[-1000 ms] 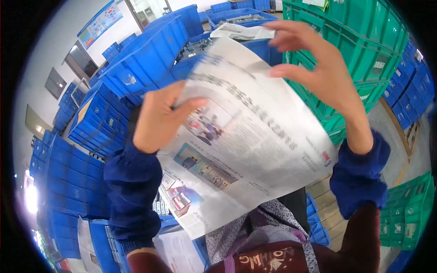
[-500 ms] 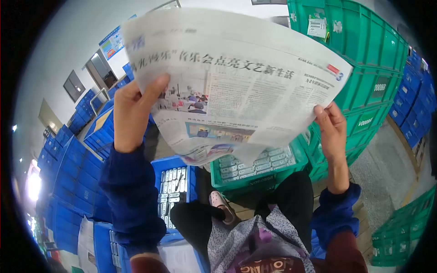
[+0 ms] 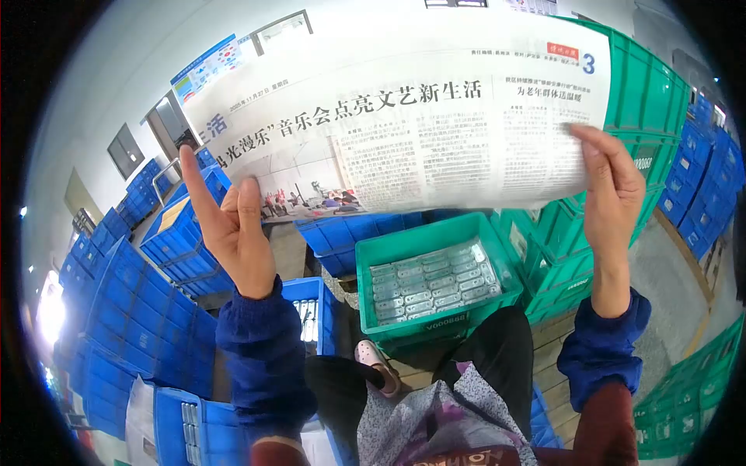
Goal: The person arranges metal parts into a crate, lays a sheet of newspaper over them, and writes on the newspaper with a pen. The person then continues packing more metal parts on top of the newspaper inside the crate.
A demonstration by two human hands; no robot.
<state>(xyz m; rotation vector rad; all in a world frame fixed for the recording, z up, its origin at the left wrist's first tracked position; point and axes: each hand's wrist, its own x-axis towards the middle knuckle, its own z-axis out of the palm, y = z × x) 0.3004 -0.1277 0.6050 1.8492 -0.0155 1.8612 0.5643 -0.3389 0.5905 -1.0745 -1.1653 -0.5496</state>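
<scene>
A newspaper sheet [image 3: 420, 116] is stretched between my hands, raised and folded or curled along its lower edge. My left hand [image 3: 237, 225] holds its lower left corner, thumb in front and the index finger pointing up along the edge. On the right side, my right hand [image 3: 610, 182] pinches the sheet between thumb and fingers. Below the sheet stands a green crate [image 3: 443, 322] with rows of silver metal parts [image 3: 435, 283] in it. A blue crate [image 3: 326, 311] with similar parts is beside it, partly behind my left sleeve.
Green crates [image 3: 645, 109] are stacked at the right, and another green crate [image 3: 691, 388] is at the lower right. Blue crates [image 3: 140, 311] fill the left side. More blue crates [image 3: 703, 171] stand at the far right. My knees and a pink shoe [image 3: 373, 357] are below.
The newspaper has come down and its lower part has folded up out of view, uncovering the green crate. Both hands have lowered, and my left index finger has straightened. Earlier, my right hand was off the sheet.
</scene>
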